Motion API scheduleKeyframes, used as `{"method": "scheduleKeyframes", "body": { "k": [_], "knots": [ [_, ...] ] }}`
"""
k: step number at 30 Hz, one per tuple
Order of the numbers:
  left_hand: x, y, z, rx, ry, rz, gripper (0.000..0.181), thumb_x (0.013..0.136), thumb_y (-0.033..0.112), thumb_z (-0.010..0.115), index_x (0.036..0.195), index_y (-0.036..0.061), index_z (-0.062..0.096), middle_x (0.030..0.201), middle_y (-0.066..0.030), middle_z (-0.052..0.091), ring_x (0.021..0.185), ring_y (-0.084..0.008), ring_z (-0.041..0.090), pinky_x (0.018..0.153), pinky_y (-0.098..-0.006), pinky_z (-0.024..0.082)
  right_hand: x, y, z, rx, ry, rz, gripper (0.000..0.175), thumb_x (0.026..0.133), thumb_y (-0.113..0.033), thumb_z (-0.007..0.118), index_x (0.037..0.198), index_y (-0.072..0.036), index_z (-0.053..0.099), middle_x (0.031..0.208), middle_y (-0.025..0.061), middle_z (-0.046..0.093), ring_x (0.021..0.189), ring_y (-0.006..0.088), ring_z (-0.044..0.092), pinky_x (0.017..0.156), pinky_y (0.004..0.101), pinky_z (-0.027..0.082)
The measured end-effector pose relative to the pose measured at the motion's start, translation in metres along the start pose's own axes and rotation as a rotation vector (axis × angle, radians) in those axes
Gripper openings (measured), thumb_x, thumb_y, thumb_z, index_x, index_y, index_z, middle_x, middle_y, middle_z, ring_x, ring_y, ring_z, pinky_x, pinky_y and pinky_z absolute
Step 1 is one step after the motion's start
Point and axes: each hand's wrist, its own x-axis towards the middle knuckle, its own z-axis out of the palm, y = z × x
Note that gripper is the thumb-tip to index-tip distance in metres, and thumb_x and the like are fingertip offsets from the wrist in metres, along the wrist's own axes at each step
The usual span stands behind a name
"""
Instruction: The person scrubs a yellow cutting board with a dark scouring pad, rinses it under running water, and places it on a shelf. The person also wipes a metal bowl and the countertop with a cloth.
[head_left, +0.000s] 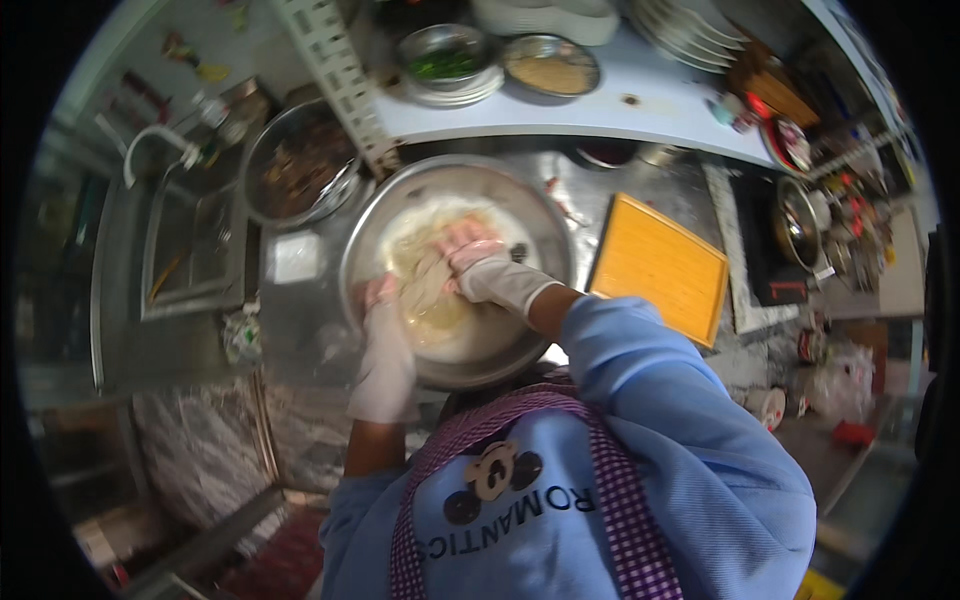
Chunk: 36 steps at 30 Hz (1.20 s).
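A large round steel basin (465, 371) stands on the metal counter in front of me, with a pale, wet, dough-like mass (424, 281) in it and flour or whitish liquid around the mass. My right hand (476, 251), in a thin whitish glove, presses into the mass from the right with its fingers spread; some fingertips are blurred or sunk in it. My left hand (382, 300), gloved too, is at the basin's left side, its fingers near the inner wall and the mass's left edge. Whether it grips the rim cannot be told.
A yellow wooden board (660, 270) lies right of the basin. At the upper left stands a steel bowl of dark food (300, 165), beside a sink (195, 240). The shelf (637, 112) above holds a bowl of greens (444, 64), another bowl (551, 71) and plates (686, 37).
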Motion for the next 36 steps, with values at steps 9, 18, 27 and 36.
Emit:
{"method": "scheduleKeyframes", "body": {
  "k": [9, 18, 27, 36],
  "knots": [
    [-0.006, 0.001, 0.035, -0.267, -0.081, -0.398, 0.077, 0.094, 0.062, 0.053, 0.152, 0.0145, 0.035, 0.149, -0.0149, 0.045, 0.13, -0.0387, 0.05, 0.106, -0.0628, 0.04, 0.024, -0.037, -0.017, 1.697, -0.182, 0.426, 0.02, 0.091, -0.011, 0.068, 0.111, -0.007, 0.068, 0.097, 0.0123, 0.072, 0.08, 0.0189, 0.069, 0.07, 0.033, 0.058],
    [0.053, -0.053, -0.005, -0.623, -0.407, -0.002, 0.066, 0.089, 0.053, 0.061, 0.134, 0.0053, 0.053, 0.129, -0.0158, 0.059, 0.116, -0.0308, 0.061, 0.092, -0.0484, 0.054, -0.042, -0.092, -0.041, 0.824, 0.72, -0.42, 0.013, 0.085, -0.017, 0.072, 0.091, -0.006, 0.069, 0.095, 0.0105, 0.072, 0.09, 0.0271, 0.069, 0.083, 0.0373, 0.057],
    [0.017, -0.016, 0.012, 0.189, -0.304, 0.033, 0.052, 0.093, 0.037, 0.061, 0.135, 0.0067, 0.053, 0.128, -0.012, 0.06, 0.114, -0.0275, 0.061, 0.092, -0.0394, 0.053, -0.031, -0.071, -0.035, 0.672, 0.386, -0.115, 0.023, 0.091, -0.024, 0.057, 0.089, -0.006, 0.07, 0.092, 0.0186, 0.068, 0.088, 0.0369, 0.067, 0.079, 0.0451, 0.055],
    [-0.005, 0.002, 0.027, -0.235, -0.109, -0.134, 0.04, 0.094, 0.02, 0.059, 0.133, 0.0085, 0.056, 0.13, -0.0098, 0.061, 0.119, -0.0251, 0.06, 0.096, -0.0368, 0.05, -0.024, -0.049, -0.055, 0.756, 0.262, 0.217, 0.022, 0.086, -0.023, 0.062, 0.105, -0.011, 0.066, 0.109, 0.0132, 0.069, 0.106, 0.0315, 0.066, 0.087, 0.0418, 0.055]
  ]
}}
